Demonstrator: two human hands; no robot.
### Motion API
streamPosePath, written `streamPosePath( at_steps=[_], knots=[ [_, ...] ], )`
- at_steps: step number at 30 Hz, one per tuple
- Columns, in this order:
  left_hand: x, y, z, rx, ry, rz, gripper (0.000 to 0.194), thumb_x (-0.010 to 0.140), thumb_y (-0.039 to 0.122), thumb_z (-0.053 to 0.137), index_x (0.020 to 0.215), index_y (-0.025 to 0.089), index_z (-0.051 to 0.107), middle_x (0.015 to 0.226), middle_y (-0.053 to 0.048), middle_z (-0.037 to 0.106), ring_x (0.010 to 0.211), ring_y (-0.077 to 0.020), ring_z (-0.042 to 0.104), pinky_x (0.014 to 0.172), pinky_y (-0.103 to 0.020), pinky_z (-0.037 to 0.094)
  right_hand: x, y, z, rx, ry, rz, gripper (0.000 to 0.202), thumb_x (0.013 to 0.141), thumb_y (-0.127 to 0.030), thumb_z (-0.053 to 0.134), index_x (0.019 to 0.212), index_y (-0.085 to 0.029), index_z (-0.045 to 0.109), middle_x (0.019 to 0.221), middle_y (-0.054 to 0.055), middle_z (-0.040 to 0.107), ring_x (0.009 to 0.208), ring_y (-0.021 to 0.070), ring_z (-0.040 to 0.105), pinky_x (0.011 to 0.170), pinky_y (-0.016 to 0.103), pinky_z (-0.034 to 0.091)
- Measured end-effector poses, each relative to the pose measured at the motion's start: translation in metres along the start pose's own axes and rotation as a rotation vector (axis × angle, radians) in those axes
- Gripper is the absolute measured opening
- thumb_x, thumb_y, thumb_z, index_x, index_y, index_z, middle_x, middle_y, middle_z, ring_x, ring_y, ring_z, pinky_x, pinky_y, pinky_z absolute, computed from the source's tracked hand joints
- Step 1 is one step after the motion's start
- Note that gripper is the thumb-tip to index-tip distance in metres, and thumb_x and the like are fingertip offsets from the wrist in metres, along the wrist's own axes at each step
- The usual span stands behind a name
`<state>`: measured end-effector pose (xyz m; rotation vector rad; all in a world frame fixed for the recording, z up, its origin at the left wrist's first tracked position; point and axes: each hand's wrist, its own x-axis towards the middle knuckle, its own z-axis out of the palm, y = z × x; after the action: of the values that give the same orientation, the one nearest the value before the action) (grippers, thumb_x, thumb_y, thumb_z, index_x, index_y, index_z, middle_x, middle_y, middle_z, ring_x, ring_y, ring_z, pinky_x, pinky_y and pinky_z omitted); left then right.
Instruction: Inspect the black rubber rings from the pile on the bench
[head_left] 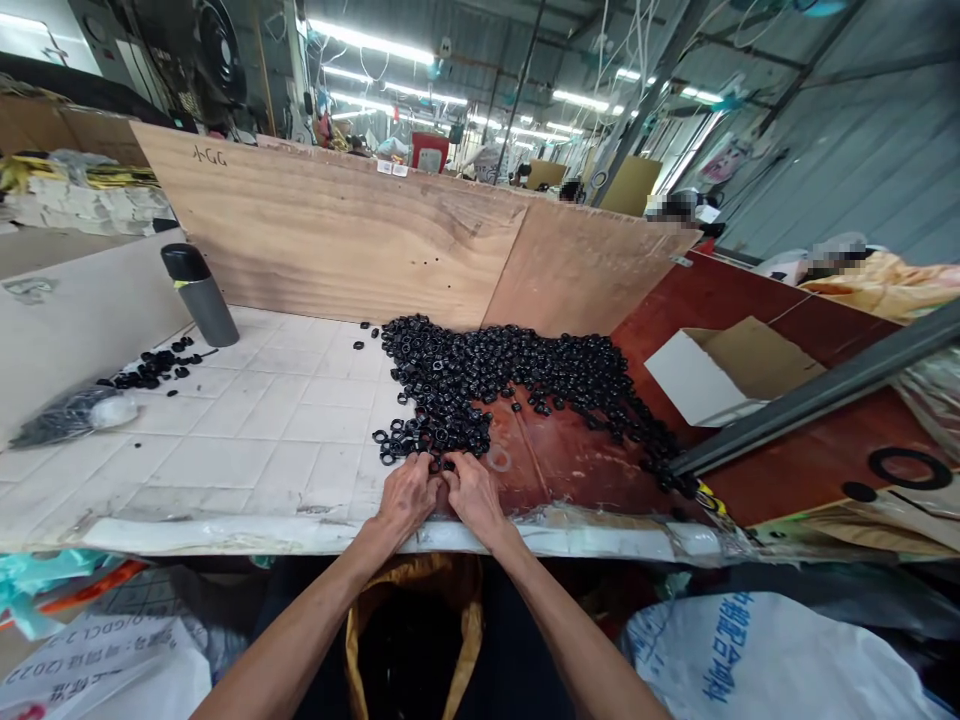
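Observation:
A large heap of small black plastic rings (pixel 510 360) spreads over the worktable, trailing towards me and to the right. At its near edge my left hand (pixel 409 492) is closed, its fingertips pinched at a black ring (pixel 434 466). My right hand (pixel 472 490) sits close beside it, fingers curled in and closed at another black ring (pixel 449 465). The fingers partly cover both rings. Below the table edge, between my forearms, an open sack (pixel 471 640) with a yellowish rim hangs; its inside is dark.
A grey bottle (pixel 210 305) stands at the back left, near scattered black pieces (pixel 154 368) and a filled plastic bag (pixel 64 415). Wooden boards (pixel 360 240) wall the back. To the right are an open carton (pixel 694 380) and a slanting metal bar (pixel 825 390).

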<state>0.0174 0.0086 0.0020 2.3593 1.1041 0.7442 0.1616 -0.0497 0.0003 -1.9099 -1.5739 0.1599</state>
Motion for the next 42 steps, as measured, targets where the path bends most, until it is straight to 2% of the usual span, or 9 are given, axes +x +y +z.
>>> streamPosePath(
  at_steps=[5, 11, 15, 17, 20, 22, 28, 35, 42],
  knots=[
    [0.002, -0.007, 0.011, 0.041, 0.048, -0.007, 0.012, 0.087, 0.013, 0.060, 0.097, 0.020, 0.062, 0.099, -0.007, 0.063, 0.085, -0.0212, 0.066, 0.074, -0.031, 0.052, -0.007, 0.004, 0.004, 0.046, 0.050, -0.009, 0.015, 0.092, -0.019, 0.058, 0.103, -0.021, 0.067, 0.104, 0.010, 0.066, 0.094, 0.0258, 0.066, 0.082, 0.034, 0.052],
    [0.002, -0.013, 0.013, -0.080, 0.041, 0.087, 0.023, 0.084, 0.005, 0.056, 0.101, 0.020, 0.061, 0.100, -0.007, 0.070, 0.090, -0.0230, 0.069, 0.082, -0.035, 0.054, -0.006, 0.008, 0.002, 0.309, -0.022, -0.071, 0.021, 0.094, -0.020, 0.057, 0.111, -0.022, 0.070, 0.107, 0.007, 0.073, 0.099, 0.0235, 0.069, 0.092, 0.036, 0.053],
    [0.000, -0.013, 0.013, -0.228, 0.097, 0.097, 0.023, 0.089, 0.014, 0.061, 0.111, 0.022, 0.058, 0.100, -0.005, 0.071, 0.085, -0.0202, 0.070, 0.080, -0.034, 0.056, -0.005, 0.015, 0.005, 0.614, -0.038, 0.113, 0.025, 0.093, -0.029, 0.059, 0.114, -0.023, 0.072, 0.110, 0.006, 0.073, 0.084, 0.0203, 0.072, 0.074, 0.033, 0.061],
    [-0.002, -0.014, 0.013, -0.314, 0.099, 0.088, 0.025, 0.090, 0.018, 0.062, 0.114, 0.022, 0.056, 0.102, -0.005, 0.071, 0.085, -0.0192, 0.071, 0.079, -0.033, 0.057, -0.005, 0.016, 0.002, 0.716, -0.030, 0.122, 0.027, 0.092, -0.032, 0.061, 0.113, -0.022, 0.074, 0.111, 0.007, 0.072, 0.085, 0.0197, 0.072, 0.072, 0.033, 0.062],
    [-0.003, -0.016, 0.015, -0.407, 0.096, 0.064, 0.029, 0.088, 0.015, 0.062, 0.116, 0.021, 0.056, 0.103, -0.005, 0.070, 0.084, -0.0183, 0.071, 0.077, -0.033, 0.058, -0.006, 0.012, -0.004, 0.704, 0.015, -0.001, 0.024, 0.090, -0.029, 0.063, 0.110, -0.024, 0.077, 0.114, 0.007, 0.070, 0.106, 0.0215, 0.068, 0.094, 0.036, 0.058],
    [-0.003, -0.017, 0.017, -0.449, 0.093, 0.034, 0.032, 0.085, 0.014, 0.065, 0.115, 0.021, 0.057, 0.101, -0.004, 0.071, 0.080, -0.0175, 0.070, 0.076, -0.033, 0.059, -0.008, 0.010, -0.006, 0.689, 0.026, -0.022, 0.026, 0.089, -0.027, 0.064, 0.113, -0.024, 0.076, 0.115, 0.007, 0.070, 0.111, 0.0216, 0.066, 0.099, 0.036, 0.055],
    [-0.001, -0.016, 0.014, -0.665, 0.018, -0.050, 0.028, 0.081, 0.016, 0.070, 0.107, 0.019, 0.061, 0.096, -0.003, 0.072, 0.079, -0.0163, 0.072, 0.076, -0.032, 0.062, -0.012, 0.011, -0.002, 0.714, 0.033, 0.123, 0.023, 0.085, -0.033, 0.070, 0.106, -0.021, 0.069, 0.096, 0.005, 0.070, 0.081, 0.0179, 0.068, 0.073, 0.029, 0.058],
    [0.000, -0.008, 0.004, -0.776, 0.013, -0.025, 0.016, 0.085, 0.018, 0.067, 0.101, 0.019, 0.067, 0.101, -0.004, 0.072, 0.085, -0.0157, 0.073, 0.079, -0.031, 0.062, -0.010, 0.005, -0.011, 0.679, 0.051, -0.028, 0.021, 0.090, -0.027, 0.066, 0.108, -0.024, 0.076, 0.109, 0.008, 0.069, 0.104, 0.0219, 0.067, 0.086, 0.033, 0.058],
    [0.000, -0.007, 0.002, -0.779, 0.053, -0.001, 0.016, 0.084, 0.014, 0.064, 0.099, 0.018, 0.068, 0.103, -0.004, 0.068, 0.093, -0.0159, 0.069, 0.083, -0.030, 0.061, -0.012, 0.008, -0.007, 0.687, 0.120, 0.019, 0.016, 0.086, -0.026, 0.070, 0.102, -0.022, 0.074, 0.099, 0.005, 0.068, 0.087, 0.0184, 0.067, 0.077, 0.029, 0.058]
  ],
)
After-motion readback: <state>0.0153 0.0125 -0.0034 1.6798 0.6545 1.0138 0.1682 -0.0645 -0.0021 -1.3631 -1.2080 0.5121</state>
